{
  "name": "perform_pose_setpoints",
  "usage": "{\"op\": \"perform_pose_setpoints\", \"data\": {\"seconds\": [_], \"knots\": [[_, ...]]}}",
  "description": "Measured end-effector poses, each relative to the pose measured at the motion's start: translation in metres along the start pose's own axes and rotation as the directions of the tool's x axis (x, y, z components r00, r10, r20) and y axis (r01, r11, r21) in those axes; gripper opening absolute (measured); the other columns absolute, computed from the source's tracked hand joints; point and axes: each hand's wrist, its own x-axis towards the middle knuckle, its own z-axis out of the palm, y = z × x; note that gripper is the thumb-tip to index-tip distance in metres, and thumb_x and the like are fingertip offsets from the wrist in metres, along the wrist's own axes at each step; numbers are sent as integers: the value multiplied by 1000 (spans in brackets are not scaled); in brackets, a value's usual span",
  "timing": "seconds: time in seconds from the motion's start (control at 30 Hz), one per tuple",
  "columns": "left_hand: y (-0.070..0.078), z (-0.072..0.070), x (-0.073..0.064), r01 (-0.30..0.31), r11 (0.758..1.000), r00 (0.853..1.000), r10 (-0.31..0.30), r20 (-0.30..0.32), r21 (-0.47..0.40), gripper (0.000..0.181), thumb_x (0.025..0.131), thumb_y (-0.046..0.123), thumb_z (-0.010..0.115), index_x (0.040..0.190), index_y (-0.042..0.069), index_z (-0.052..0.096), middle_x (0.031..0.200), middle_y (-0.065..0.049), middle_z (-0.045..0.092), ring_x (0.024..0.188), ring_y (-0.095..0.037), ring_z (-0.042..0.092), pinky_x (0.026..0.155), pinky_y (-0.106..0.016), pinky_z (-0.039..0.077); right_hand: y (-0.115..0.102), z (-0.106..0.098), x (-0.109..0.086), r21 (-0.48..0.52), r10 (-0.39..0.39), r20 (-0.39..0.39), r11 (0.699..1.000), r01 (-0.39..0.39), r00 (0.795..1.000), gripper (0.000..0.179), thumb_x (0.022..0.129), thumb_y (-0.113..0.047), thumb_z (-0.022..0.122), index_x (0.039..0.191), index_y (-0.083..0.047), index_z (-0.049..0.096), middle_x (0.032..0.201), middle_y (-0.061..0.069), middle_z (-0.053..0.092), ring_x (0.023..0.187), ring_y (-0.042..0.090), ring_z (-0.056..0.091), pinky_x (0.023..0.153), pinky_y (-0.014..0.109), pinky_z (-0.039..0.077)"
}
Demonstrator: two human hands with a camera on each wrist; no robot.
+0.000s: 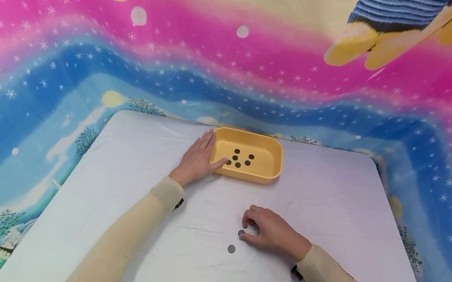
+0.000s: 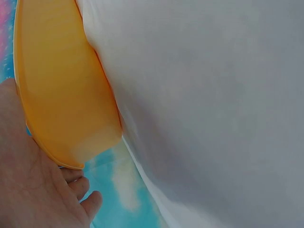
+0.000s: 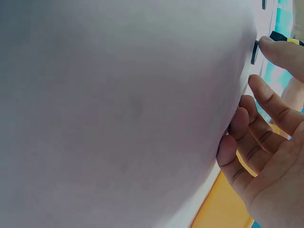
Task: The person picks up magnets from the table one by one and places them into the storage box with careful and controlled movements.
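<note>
A yellow rectangular tray (image 1: 266, 178) stands at the far side of the table with several dark round discs (image 1: 251, 157) in it. My left hand (image 1: 199, 159) rests against its left end, fingers extended along the outside and thumb reaching over the near rim. In the left wrist view the tray's outer wall (image 2: 66, 85) fills the space beside the palm. Nearer to me, my right hand (image 1: 272, 230) is low over the table, its thumb tip touching one disc (image 3: 255, 52) while the index finger stands apart from it. Another grey disc (image 1: 231, 249) lies flat just nearer to me.
A white cloth (image 1: 180, 259) covers the table. Behind and around it hangs a pink and blue patterned backdrop (image 1: 234, 80), close behind the tray. Both wrists carry a small dark device (image 1: 297, 272) on their undersides.
</note>
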Motion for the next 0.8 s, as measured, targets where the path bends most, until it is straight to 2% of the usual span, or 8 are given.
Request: {"op": "perform_pose_setpoints", "data": {"seconds": [0.13, 0.23, 0.43, 0.63, 0.8], "knots": [[0, 1, 0, -3, 1000, 1000, 3, -5, 10, 105, 92, 79, 32, 161, 5, 3, 169, -9, -3, 155, -26, 2, 125, -38, 5, 0, 1, 0, -4, -39, -5, 999, 39, 999, 25, 84, -44, 79, 91, -28, 61, 82, -9, 53, 72, 4, 48, 66, 22, 42], [0, 1, 0, 1, 1000, 1000, -1, -1, 10, 105, 92, 80, 30, 161, 6, 2, 169, -9, -3, 155, -23, -1, 125, -38, 4, -1, 2, 1, -13, -64, -11, 998, 64, 998, 23, 85, -42, 79, 90, -27, 62, 82, -8, 54, 71, 4, 47, 65, 22, 41], [1, 1, 0, 6, 1000, 1000, -6, 2, -4, 106, 91, 82, 27, 161, 7, 2, 169, -9, -1, 155, -20, -5, 125, -38, 4, -2, 4, 1, -17, -71, -16, 997, 71, 997, 22, 85, -39, 80, 89, -26, 63, 82, -7, 54, 70, 3, 47, 64, 21, 41], [0, 1, -1, -3, 1000, 1000, 3, -5, 4, 107, 91, 82, 26, 161, 6, 2, 169, -9, -3, 155, -25, 2, 125, -39, 6, -5, 3, 3, 14, -86, -5, 996, 86, 996, 22, 85, -33, 81, 92, -24, 62, 85, -8, 53, 74, 4, 48, 67, 21, 43], [-1, 1, 0, -5, 1000, 1000, 5, -4, 16, 107, 91, 83, 25, 161, 6, 1, 169, -10, -2, 155, -25, 1, 125, -39, 6, -9, 2, 4, 46, -77, 28, 996, 76, 997, 22, 86, -29, 80, 94, -24, 60, 88, -9, 55, 78, 5, 51, 70, 21, 45]]}}
